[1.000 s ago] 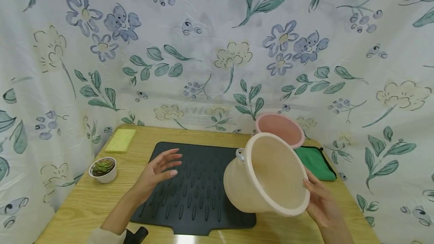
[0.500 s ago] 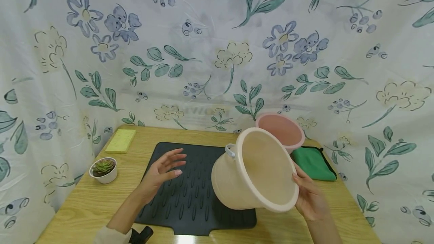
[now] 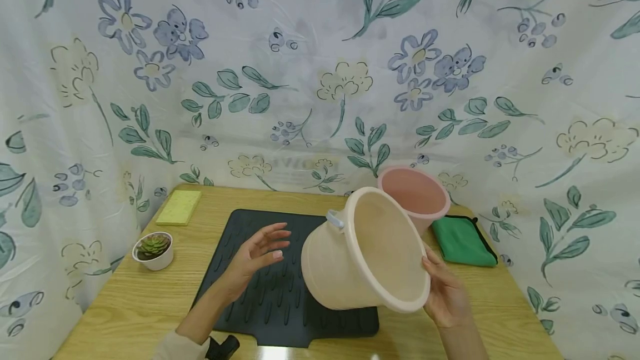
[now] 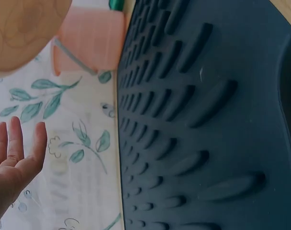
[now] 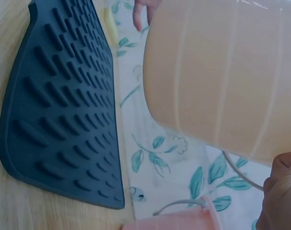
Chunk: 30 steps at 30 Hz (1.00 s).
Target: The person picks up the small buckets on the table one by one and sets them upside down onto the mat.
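Observation:
A cream bucket (image 3: 330, 265) is tilted above the dark ribbed mat (image 3: 270, 293), its mouth toward the camera and to the right. My right hand (image 3: 445, 296) grips the rim on its right side. In the right wrist view the bucket's side (image 5: 207, 72) fills the upper right, with the right hand (image 5: 282, 191) at the lower right corner. My left hand (image 3: 257, 257) is held over the mat, fingers spread and loosely bent, apart from the bucket's left side. The left wrist view has the left hand (image 4: 18, 158) holding nothing, and the bucket's base (image 4: 26, 28) at top left.
A pink bucket (image 3: 415, 193) stands at the back right, beside a folded green cloth (image 3: 465, 240) with black edging. On the left are a small potted succulent (image 3: 153, 250) and a yellow sponge-like pad (image 3: 178, 208). A floral curtain (image 3: 300, 71) hangs behind the wooden table (image 3: 115, 315).
The cream bucket has moved left with my right hand on its rim, uncovering more of the pink bucket. My left hand has shifted right, toward the cream bucket.

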{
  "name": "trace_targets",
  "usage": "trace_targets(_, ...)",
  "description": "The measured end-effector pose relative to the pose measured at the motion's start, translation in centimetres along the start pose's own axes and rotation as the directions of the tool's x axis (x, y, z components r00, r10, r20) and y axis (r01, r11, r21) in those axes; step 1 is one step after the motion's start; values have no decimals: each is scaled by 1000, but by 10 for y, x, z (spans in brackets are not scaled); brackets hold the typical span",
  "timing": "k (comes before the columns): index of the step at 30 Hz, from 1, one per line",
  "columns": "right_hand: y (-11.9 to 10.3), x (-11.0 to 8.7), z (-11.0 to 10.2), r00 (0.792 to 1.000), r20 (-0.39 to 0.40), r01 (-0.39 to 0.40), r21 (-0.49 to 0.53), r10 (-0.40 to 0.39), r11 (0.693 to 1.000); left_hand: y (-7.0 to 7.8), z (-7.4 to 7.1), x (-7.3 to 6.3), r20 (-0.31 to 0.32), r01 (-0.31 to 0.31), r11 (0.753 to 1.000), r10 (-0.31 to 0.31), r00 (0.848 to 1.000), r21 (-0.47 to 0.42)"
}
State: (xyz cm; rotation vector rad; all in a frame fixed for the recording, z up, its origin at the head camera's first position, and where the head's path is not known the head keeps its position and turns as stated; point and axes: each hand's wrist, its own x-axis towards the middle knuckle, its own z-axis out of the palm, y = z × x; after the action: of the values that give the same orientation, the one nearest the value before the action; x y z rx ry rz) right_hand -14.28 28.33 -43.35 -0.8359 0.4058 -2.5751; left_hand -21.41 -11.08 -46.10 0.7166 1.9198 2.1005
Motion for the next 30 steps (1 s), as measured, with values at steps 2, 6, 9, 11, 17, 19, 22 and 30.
trace_targets(2,2,0,0,1000,-5,0,4,0,1000,0,2,1,9,-2,1000,2,1000,-8)
trace_targets(6,7,0,0,1000,-12,6,5,-6,1000,-1,6,2,13,-4,1000,4,1000,-17)
trace_targets(9,10,1,0,1000,-10,18,5,-18,1000,-2,9,3,13,-2,1000,2,1000,-21)
trace_targets(11,14,3,1,1000,7,20,20,-21,1000,-2,11,3,15,1,1000,-1,1000,-25)
trace_targets(17,22,4,0,1000,-4,20,90,-20,996,-3,16,3,29,-22,999,24,999,-47)
trace_targets(19,25,4,1,999,-23,25,100,-22,995,-4,17,3,36,-40,998,42,998,-54)
trace_targets(22,28,3,1,999,-44,33,100,-29,994,-4,19,2,38,-60,997,62,997,-57)
trace_targets(30,36,3,3,994,-89,70,117,-60,991,-3,24,0,32,-80,994,82,996,-73)
